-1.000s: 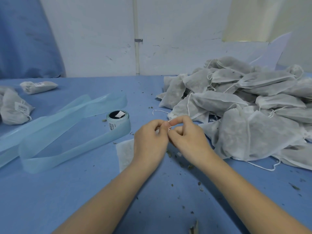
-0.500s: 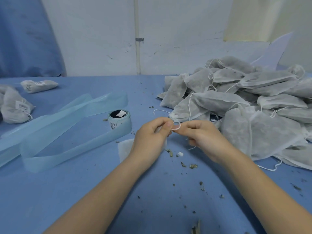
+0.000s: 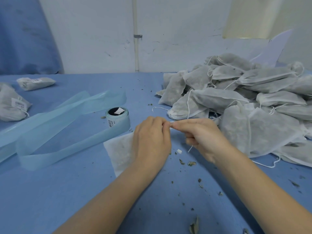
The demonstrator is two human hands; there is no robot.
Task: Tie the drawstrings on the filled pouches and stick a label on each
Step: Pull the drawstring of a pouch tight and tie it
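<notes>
White pouch [image 3: 118, 149] half-hidden under left hand [image 3: 151, 137], drawstring [image 3: 190, 149] mostly concealed.

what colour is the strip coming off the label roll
Pale translucent blue; the strip trails left from the label roll across the darker blue table. Head view.

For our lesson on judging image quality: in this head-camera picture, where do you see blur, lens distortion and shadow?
Head view: the right hand is slightly smeared by motion, so the string hanging from it looks soft; the left hand is sharper. The wide lens curves the far table edge and stretches both forearms. Light is soft and even, with only faint shadows under the pile of pouches.
</notes>
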